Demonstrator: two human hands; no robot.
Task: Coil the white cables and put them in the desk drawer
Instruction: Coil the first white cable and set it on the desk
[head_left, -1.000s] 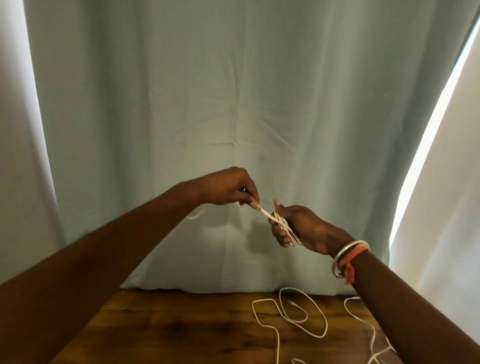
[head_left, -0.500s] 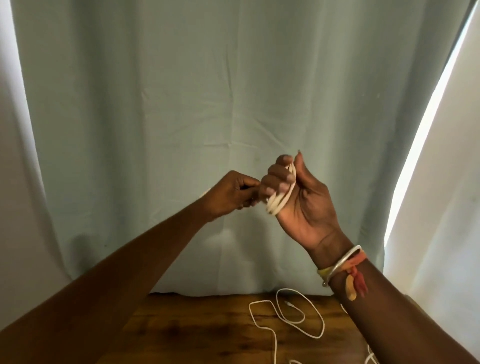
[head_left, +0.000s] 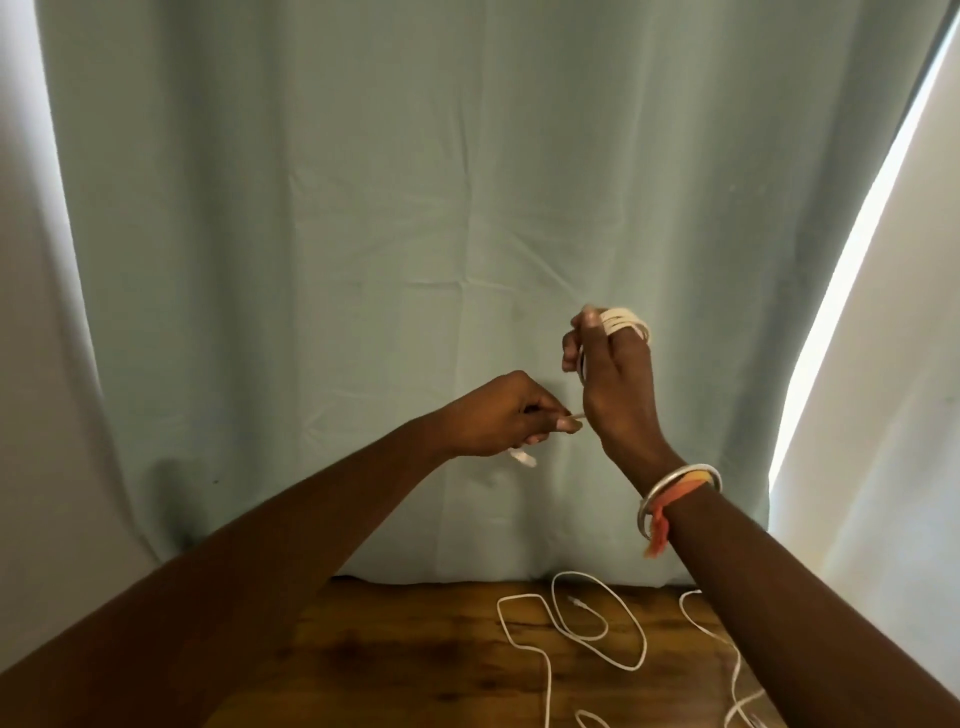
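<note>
Both hands are raised in front of a pale green curtain. My right hand (head_left: 615, 384) stands upright with a white cable coil (head_left: 623, 319) looped in several turns around its fingers. Just below and to the left, my left hand (head_left: 506, 418) pinches the loose end of that same cable, and the cable's plug (head_left: 522, 457) hangs under its fingers. Down on the wooden desk (head_left: 405, 660), another white cable (head_left: 597, 629) lies in loose loops. A third white cable (head_left: 727, 649) runs along the desk's right side, partly hidden by my right forearm. No drawer is in view.
The green curtain (head_left: 415, 234) hangs behind the desk and reaches down to its back edge. White curtains (head_left: 883, 415) hang on both sides, with a bright gap of daylight at the right. A metal bangle and an orange thread (head_left: 675, 493) sit on my right wrist.
My right hand has risen and turned upright, with the cable now wrapped over its fingertips. My left hand has dropped lower and to the left of the wrist, still holding the cable's end.
</note>
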